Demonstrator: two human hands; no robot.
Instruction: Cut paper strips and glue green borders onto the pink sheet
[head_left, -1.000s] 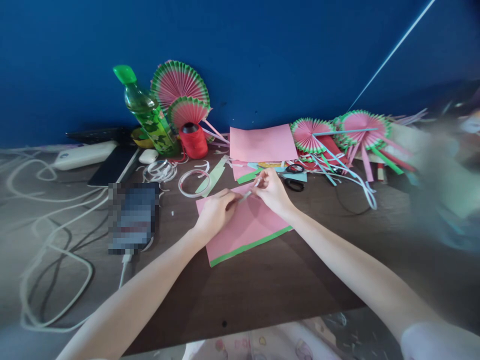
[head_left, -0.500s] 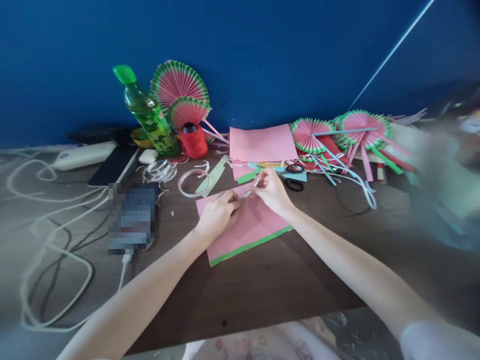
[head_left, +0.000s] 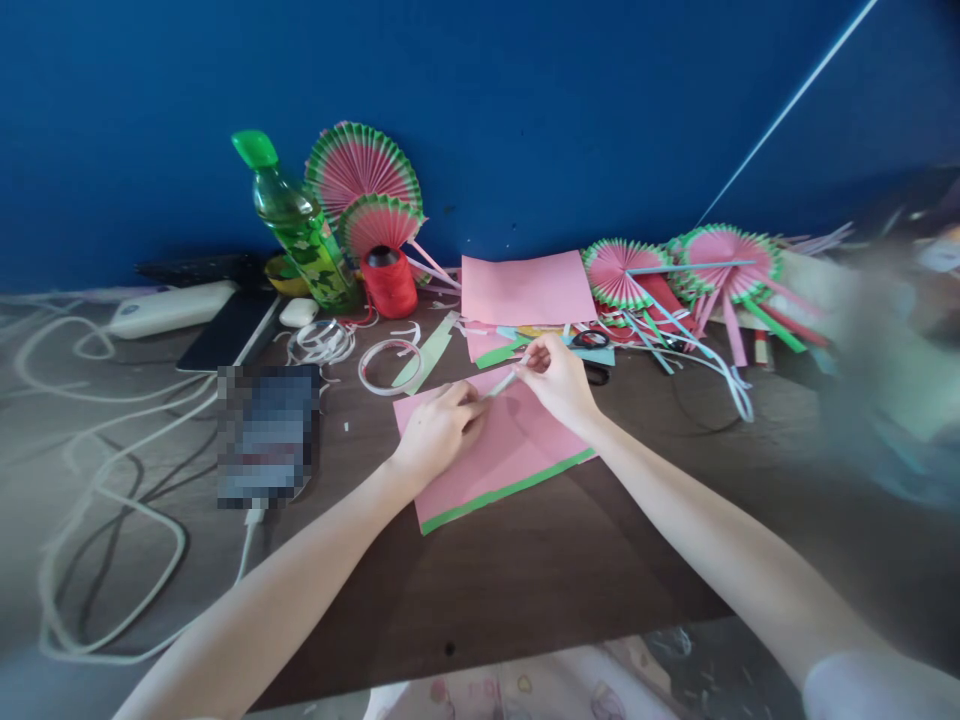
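A pink sheet of paper (head_left: 510, 450) with a green strip along its near edge lies slanted on the dark table. Resting on its left part, my left hand (head_left: 439, 425) has its fingers curled and its fingertips at the lower end of a narrow white tape strip (head_left: 502, 384). My right hand (head_left: 556, 385) pinches the strip's upper end between thumb and fingers, above the sheet's far edge. The strip spans the short gap between both hands. Just beyond my right hand are black-handled scissors (head_left: 592, 340), partly hidden by it.
A tape roll (head_left: 362, 370), pale green paper (head_left: 427, 360) and a red thread spool (head_left: 391, 285) sit behind my left hand. Another pink sheet (head_left: 525, 288) leans at the wall between pleated paper fans (head_left: 619, 275). Left are a green bottle (head_left: 307, 250), a phone (head_left: 270, 435) and white cables (head_left: 180, 550).
My right hand has moved slightly right, away from my left hand. A longer length of the white strip now shows between them. My left hand stays nearly in place.
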